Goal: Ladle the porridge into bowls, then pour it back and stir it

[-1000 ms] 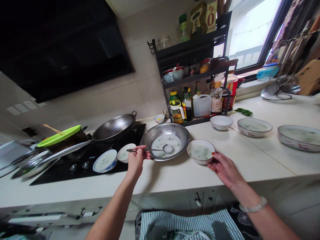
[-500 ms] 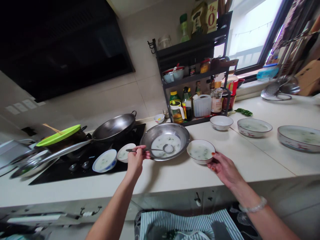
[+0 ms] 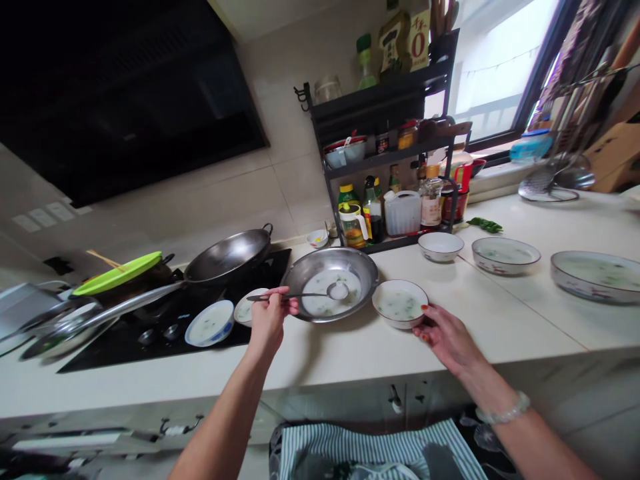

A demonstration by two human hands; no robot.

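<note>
My left hand is closed round the handle of a ladle, whose round head is over the milky soup in a wide metal basin. Bits of green float in this soup. To the right of the basin, my right hand grips the rim and side of a white bowl of the same soup, which rests on the counter. Just behind my left hand a small bowl of soup is partly hidden. Beside it stands a blue-patterned bowl, also filled.
A wok sits on the black stove, with a green lid-like dish further left. Toward the right stand a small white bowl, a filled bowl and a larger one. A black rack holds bottles behind the basin.
The ladle has lifted slightly in the basin and my left hand has shifted a little to the left. My right hand keeps its hold on the bowl.
</note>
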